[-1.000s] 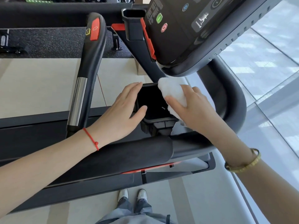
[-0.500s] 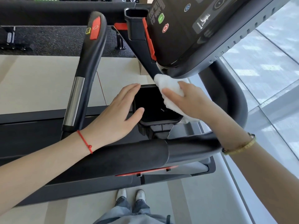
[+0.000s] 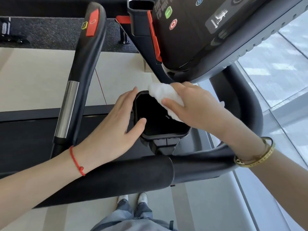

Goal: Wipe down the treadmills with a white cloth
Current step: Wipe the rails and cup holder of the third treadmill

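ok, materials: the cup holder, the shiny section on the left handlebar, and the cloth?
Cup holder: looks like matte black moulded plastic, going by its crisp rim and seams. Shiny section on the left handlebar: likely polished or chromed metal, since it gives mirror-like reflections. White cloth, gripped by the right hand: soft, fluffy fabric, probably terry or microfibre; it bunches.

My right hand (image 3: 198, 105) gripped white cloth (image 3: 164, 95), pressed on far right rim of black cup holder (image 3: 160, 120). My left hand (image 3: 116, 124) lay flat against holder's left side, thumb over rim. Treadmill console (image 3: 208, 30) above.
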Motion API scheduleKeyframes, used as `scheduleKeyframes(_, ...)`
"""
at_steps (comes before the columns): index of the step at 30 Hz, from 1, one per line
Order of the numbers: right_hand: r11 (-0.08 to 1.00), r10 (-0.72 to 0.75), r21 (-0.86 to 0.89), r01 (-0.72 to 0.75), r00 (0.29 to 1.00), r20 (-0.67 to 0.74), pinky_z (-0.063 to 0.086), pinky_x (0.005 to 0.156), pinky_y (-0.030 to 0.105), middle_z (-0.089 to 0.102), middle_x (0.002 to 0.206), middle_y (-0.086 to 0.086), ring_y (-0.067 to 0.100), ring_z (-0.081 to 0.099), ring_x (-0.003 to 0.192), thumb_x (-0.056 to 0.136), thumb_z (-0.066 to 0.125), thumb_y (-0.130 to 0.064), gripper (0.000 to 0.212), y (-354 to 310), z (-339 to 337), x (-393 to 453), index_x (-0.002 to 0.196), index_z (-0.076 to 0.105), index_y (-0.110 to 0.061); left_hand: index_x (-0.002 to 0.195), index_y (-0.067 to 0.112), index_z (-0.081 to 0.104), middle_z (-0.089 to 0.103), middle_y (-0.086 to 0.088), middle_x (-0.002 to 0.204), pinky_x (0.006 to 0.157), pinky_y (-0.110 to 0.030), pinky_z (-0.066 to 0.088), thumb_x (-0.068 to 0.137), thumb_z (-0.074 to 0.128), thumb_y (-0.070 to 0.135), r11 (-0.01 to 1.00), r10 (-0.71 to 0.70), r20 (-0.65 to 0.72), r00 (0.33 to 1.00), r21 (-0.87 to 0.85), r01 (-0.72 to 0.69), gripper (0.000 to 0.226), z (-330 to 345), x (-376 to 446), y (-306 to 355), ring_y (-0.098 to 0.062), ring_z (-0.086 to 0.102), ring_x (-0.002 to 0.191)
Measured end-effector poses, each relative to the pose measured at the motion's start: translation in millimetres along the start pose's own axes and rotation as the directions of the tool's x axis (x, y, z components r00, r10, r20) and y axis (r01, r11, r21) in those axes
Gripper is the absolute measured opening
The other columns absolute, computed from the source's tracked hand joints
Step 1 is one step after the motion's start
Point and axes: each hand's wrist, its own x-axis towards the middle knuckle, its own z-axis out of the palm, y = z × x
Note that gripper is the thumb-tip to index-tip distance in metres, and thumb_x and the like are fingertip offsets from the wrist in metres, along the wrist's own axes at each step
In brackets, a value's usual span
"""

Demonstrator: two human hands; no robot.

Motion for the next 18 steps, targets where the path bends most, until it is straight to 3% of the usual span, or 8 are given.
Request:
scheduleKeyframes(4, 0.989, -0.071, -0.136, 0.066, 0.997, -0.036, 0.042, 0.083, 0.035, 0.057, 0.122, 0.003, 0.029, 0.055, 0.109, 0.099, 0.041, -0.05, 0.047, -10, -1, 1, 0.132, 0.05, -0.019, 0.157, 0.033, -0.001, 0.011, 0.025, 0.157, 0.093, 0.011, 0.011, 0.092, 0.037, 0.055, 0.999, -0.037, 0.021, 0.999, -0.027, 0.037, 0.078, 0, -1, 0, 0.02, 0.017, 0.13)
scheduleKeyframes(9, 0.97, -0.155, -0.2, 0.136, 0.984, -0.083, 0.048, 0.077, 0.037, 0.058, 0.118, -0.007, 0.026, 0.06, 0.103, 0.098, 0.04, -0.053, 0.041, -19, 0, 10, 0.127, 0.053, -0.026, 0.157, 0.031, 0.001, 0.013, 0.025, 0.155, 0.092, 0.012, 0.009, 0.094, 0.038, 0.052, 0.999, -0.026, 0.043, 0.999, -0.038, 0.028, 0.077, -2, -1, 1, 0.031, 0.013, 0.123)
scheduleKeyframes(11, 0.969, -0.163, -0.2, 0.144, 0.983, -0.086, 0.048, 0.076, 0.035, 0.058, 0.119, -0.01, 0.024, 0.06, 0.103, 0.097, 0.04, -0.055, 0.042, -17, 1, 11, 0.129, 0.052, -0.03, 0.157, 0.032, 0.001, 0.013, 0.024, 0.156, 0.093, 0.012, 0.009, 0.094, 0.038, 0.052, 0.999, -0.02, 0.042, 0.999, -0.037, 0.022, 0.076, -2, -1, 0, 0.027, 0.014, 0.127)
scheduleKeyframes(15, 0.988, -0.12, -0.108, 0.109, 0.987, -0.109, 0.039, 0.071, 0.03, 0.057, 0.12, -0.013, 0.019, 0.06, 0.102, 0.094, 0.044, -0.059, 0.045, -6, 3, 4, 0.132, 0.051, -0.036, 0.156, 0.035, 0.001, 0.017, 0.025, 0.154, 0.102, -0.004, 0.024, 0.092, 0.037, 0.056, 0.999, -0.018, 0.038, 0.999, -0.044, 0.02, 0.077, -2, -1, -1, 0.013, 0.025, 0.135)
scheduleKeyframes(18, 0.998, -0.016, 0.052, 0.023, 0.991, -0.132, 0.042, 0.076, 0.033, 0.06, 0.118, -0.008, 0.022, 0.06, 0.102, 0.09, 0.044, -0.063, 0.053, 2, 3, -11, 0.134, 0.049, -0.035, 0.156, 0.039, -0.001, 0.015, 0.029, 0.152, 0.093, -0.001, 0.026, 0.092, 0.037, 0.059, 0.999, -0.021, 0.038, 0.999, -0.047, 0.023, 0.077, -3, -2, -1, 0.013, 0.029, 0.129)
